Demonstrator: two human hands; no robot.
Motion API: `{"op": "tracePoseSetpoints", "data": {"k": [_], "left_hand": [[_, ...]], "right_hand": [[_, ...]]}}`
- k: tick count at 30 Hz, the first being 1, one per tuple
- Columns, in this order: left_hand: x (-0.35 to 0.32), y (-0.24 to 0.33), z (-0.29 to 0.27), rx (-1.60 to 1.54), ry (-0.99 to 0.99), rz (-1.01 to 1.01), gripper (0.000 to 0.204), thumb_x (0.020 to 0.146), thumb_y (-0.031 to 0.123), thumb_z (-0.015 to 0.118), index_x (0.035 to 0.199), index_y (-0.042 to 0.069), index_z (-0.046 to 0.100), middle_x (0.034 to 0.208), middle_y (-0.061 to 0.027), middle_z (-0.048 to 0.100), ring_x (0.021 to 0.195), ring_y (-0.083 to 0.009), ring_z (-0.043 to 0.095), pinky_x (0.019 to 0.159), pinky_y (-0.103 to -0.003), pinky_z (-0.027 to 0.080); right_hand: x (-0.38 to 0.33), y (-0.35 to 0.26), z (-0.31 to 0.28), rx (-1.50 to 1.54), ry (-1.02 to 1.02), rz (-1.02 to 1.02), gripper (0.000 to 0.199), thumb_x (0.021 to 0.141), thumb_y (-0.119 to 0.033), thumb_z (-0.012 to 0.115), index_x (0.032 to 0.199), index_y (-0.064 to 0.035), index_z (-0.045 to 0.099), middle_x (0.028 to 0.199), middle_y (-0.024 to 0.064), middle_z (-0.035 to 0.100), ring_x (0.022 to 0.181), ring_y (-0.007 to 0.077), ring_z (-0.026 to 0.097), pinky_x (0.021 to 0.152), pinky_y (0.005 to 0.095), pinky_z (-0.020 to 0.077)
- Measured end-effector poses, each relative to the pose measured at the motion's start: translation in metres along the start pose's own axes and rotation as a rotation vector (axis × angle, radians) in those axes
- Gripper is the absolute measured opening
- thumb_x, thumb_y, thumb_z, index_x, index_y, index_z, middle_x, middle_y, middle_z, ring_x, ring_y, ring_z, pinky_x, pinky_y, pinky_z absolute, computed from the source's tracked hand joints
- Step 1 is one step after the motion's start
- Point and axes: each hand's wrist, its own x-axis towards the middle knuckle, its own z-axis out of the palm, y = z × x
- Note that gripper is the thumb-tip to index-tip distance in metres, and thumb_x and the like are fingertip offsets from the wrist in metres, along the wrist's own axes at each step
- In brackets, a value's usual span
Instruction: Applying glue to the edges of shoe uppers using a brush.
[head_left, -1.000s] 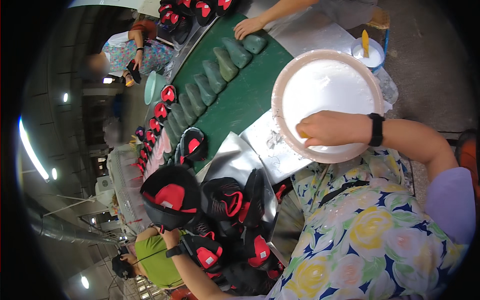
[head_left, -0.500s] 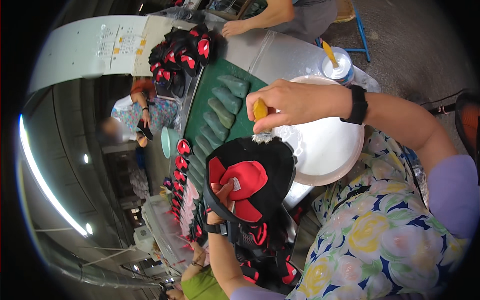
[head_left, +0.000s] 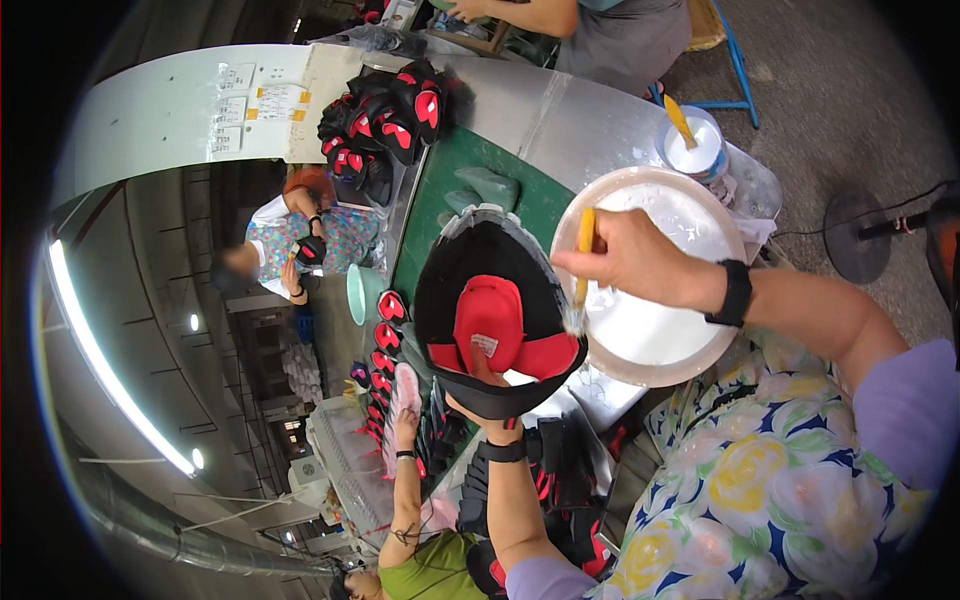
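Observation:
My left hand (head_left: pixel 487 400) holds up a black shoe upper (head_left: pixel 435 290) with a red lining, its thumb inside and the other fingers mostly hidden beneath. A greyish-white wet-looking band runs along the upper's far edge. In my right hand (head_left: pixel 640 262) is a yellow-handled brush (head_left: pixel 585 235), gripped between thumb and fingers. The pale bristles point down at the upper's right edge; whether they touch it I cannot tell. Directly under my right hand stands a wide pale basin (head_left: pixel 665 377) holding white liquid (head_left: pixel 640 335).
A small tub (head_left: pixel 697 160) of white liquid holds another yellow brush (head_left: pixel 680 122). Grey-green shoe lasts (head_left: pixel 488 187) lie on the green belt (head_left: pixel 540 195). More uppers (head_left: pixel 425 105) are heaped at its far end. Co-workers' hands (head_left: pixel 407 425) are at the left and far side (head_left: pixel 468 9).
The shoe upper has been turned and raised, showing more of its inside. My right hand has moved right and down with the brush, from the upper's far edge to its right edge.

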Motion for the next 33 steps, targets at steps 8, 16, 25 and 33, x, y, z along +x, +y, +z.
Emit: {"op": "tracePoseSetpoints", "data": {"k": [8,16,25,33], "left_hand": [[0.019,0.025,-0.004,-0.062,0.115,0.385,0.042,0.086,0.002,0.064,0.128,-0.003,0.058,0.123,-0.0189,0.062,0.117,-0.0293,0.059,0.101,-0.038,0.044],[0.035,-0.093,-0.072,-0.408,-1.024,0.091,0.036,0.096,0.017,0.058,0.128,0.001,0.055,0.109,-0.0137,0.068,0.101,-0.0244,0.065,0.090,-0.037,0.052],[0.006,-0.036,-0.019,-0.440,-0.947,0.162,0.049,0.094,0.018,0.062,0.138,0.006,0.043,0.108,-0.0119,0.069,0.098,-0.0243,0.066,0.094,-0.040,0.050],[-0.011,-0.022,-0.027,-0.331,-0.699,0.338,0.055,0.092,0.016,0.065,0.140,0.007,0.039,0.108,-0.0120,0.068,0.099,-0.0249,0.066,0.094,-0.040,0.050]], "right_hand": [[-0.014,-0.006,0.007,0.115,-0.096,0.179,0.034,0.087,-0.029,0.073,0.079,0.0018,0.060,0.063,0.0113,0.064,0.056,0.0139,0.061,0.054,0.0287,0.0477],[-0.007,-0.003,-0.013,-0.021,-0.173,-0.448,0.023,0.088,-0.023,0.073,0.089,-0.0045,0.060,0.082,0.0093,0.064,0.073,0.0225,0.065,0.066,0.0304,0.0503],[0.007,-0.008,0.019,-0.038,-0.309,-1.085,0.020,0.089,-0.021,0.069,0.090,-0.0055,0.057,0.085,0.0061,0.060,0.080,0.0258,0.064,0.069,0.0361,0.0540],[0.003,0.002,0.000,-0.171,-0.443,-0.358,0.030,0.090,-0.029,0.066,0.089,-0.0017,0.055,0.077,0.0153,0.062,0.072,0.0346,0.064,0.067,0.0411,0.0500]]}}
